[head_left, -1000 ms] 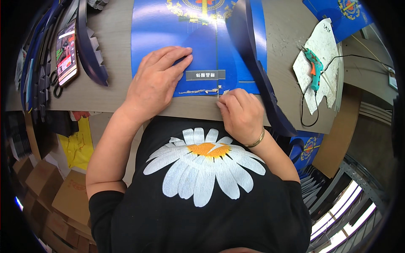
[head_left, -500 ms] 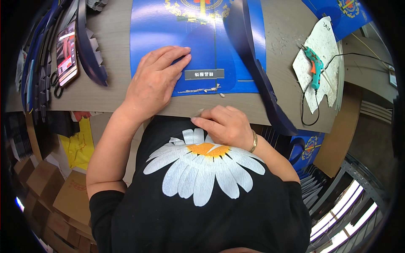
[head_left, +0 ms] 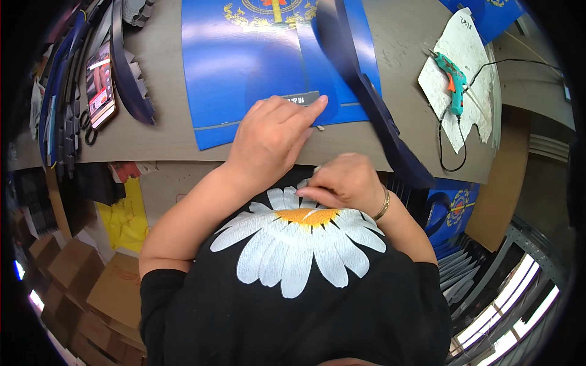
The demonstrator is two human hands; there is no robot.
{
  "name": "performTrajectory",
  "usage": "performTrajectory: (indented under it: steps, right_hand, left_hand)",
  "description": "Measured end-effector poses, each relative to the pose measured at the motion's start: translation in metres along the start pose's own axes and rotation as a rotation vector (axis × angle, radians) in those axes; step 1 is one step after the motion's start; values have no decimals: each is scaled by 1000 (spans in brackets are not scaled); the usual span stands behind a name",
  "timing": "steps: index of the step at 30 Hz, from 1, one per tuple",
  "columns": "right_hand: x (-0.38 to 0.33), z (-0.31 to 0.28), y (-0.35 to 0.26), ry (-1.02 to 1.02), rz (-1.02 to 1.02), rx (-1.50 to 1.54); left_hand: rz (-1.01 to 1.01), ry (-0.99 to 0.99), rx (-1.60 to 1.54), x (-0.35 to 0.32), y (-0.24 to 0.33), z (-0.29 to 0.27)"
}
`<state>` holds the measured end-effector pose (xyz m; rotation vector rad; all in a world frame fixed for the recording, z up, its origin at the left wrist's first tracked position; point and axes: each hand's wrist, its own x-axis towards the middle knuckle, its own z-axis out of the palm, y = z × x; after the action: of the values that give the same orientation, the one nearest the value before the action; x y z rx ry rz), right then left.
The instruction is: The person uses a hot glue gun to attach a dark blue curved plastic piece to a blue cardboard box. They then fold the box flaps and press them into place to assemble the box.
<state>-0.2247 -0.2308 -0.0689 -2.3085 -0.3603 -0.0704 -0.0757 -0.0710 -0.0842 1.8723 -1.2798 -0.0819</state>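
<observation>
A blue sheet (head_left: pixel 244 67) with a gold emblem at its far end is laid flat on the surface (head_left: pixel 159 137), its near edge just short of the surface edge; a small grey label (head_left: pixel 299 99) is seen on it. The left hand (head_left: pixel 268 143) is pressed on the sheet's near edge, forefinger extended onto the label. The right hand (head_left: pixel 345 183) is held off the surface at the chest, fingertips pinched together; what is pinched cannot be told. Bare surface is left right of the sheet, up to a dark strip (head_left: pixel 366 97) and a glue gun (head_left: pixel 453 79).

Grey worktable (head_left: pixel 171 137), cardboard boxes (head_left: pixel 116 293) below (bright window (head_left: pixel 519 317) lower right).
</observation>
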Motion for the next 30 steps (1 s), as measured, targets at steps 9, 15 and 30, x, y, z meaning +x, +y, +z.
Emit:
performTrajectory:
  steps: [9,15,30]
  right_hand:
    - [24,-6,24,377,270,-212]
    - [41,-2,25,397,307,-317]
    - [41,-1,33,402,300,-279]
  left_hand:
    - [-32,39,-39,5,-4,16]
    - [22,20,100,3,-3,18]
    - [60,-49,305,7,3,23]
